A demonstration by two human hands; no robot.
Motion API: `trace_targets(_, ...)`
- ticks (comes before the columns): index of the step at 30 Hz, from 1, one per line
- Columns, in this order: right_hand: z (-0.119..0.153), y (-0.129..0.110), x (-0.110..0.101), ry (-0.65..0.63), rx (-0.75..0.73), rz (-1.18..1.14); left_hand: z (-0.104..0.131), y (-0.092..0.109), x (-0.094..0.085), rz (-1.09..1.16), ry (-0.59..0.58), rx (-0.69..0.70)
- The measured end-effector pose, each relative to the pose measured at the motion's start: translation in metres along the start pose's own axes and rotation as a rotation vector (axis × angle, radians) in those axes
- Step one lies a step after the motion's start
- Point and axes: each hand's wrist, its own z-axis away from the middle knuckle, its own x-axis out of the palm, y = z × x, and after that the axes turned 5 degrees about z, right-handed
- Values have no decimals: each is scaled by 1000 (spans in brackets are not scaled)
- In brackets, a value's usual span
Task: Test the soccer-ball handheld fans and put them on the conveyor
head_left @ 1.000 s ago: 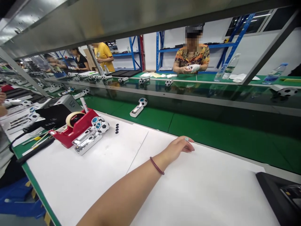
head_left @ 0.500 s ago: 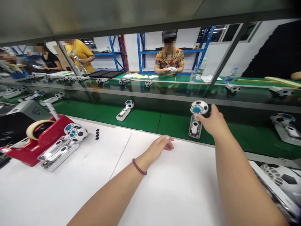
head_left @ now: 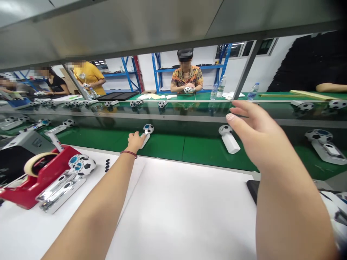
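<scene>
Green conveyor belt point(head_left: 168, 139) runs past the white worktable point(head_left: 179, 202). Left hand point(head_left: 135, 139) reaches onto the belt and closes on a football-headed handheld fan point(head_left: 146, 131), gripping its white handle. Right hand point(head_left: 251, 128) hovers open and empty above a second fan point(head_left: 229, 139) lying apart. Red tape dispenser point(head_left: 35, 177) and two chrome fans point(head_left: 63, 182) sit left, clear of the reach.

The left hand point(head_left: 135, 140) is stretched far forward, fingers curled down, while the right hand point(head_left: 255, 133) is raised nearer, open, fingers spread leftward.
</scene>
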Motion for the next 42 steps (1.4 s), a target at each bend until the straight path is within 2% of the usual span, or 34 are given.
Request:
trace_targets(4, 4, -1, 6, -53, -37, -86, -10, 1, 13, 111, -167, -142)
trace_targets(8, 6, -1, 15, -109, -103, -176, 11, 22, 30, 369, -294, -224)
trace_targets(11, 2, 7, 29, -105, -77, -195, 56, 43, 47, 647, -402, -201)
trace_targets(16, -10, 40, 62, -148, 67, -203, 169, 62, 82, 1005, -535, -194)
trace_targets(19, -12, 66, 79, -296, 207, -129, 218, 64, 94, 1095, -659, -180)
trace_targets(21, -11, 80, 86, -417, 256, -116, 233, 64, 95, 1139, -683, -212)
trace_targets(22, -10, 85, 89, -452, 264, -126, 235, 64, 94, 1177, -684, -249)
trace_targets(24, -8, 89, 92, -440, 250, -150, 232, 64, 89, 1264, -730, -332)
trace_targets(26, -7, 88, 94, -383, 213, -137, 226, 65, 82, 1324, -867, -400)
trace_targets(28, -7, 84, 95, -354, 175, -109, 221, 64, 76, 1338, -1003, -404)
trace_targets(30, -8, 81, 96, -355, 155, -96, 219, 64, 71, 1338, -1057, -377)
trace_targets(33, -8, 81, 95, -355, 175, -130, 219, 63, 70, 1359, -1063, -354)
trace_targets(35, -8, 83, 97, -350, 223, -232, 220, 63, 71, 1372, -1049, -337)
trace_targets(38, -6, 91, 102, -360, 359, -520, 220, 64, 72, 1356, -1027, -324)
trace_targets(42, 7, 102, 115, -427, 580, -920, 217, 64, 76, 1373, -1018, -373)
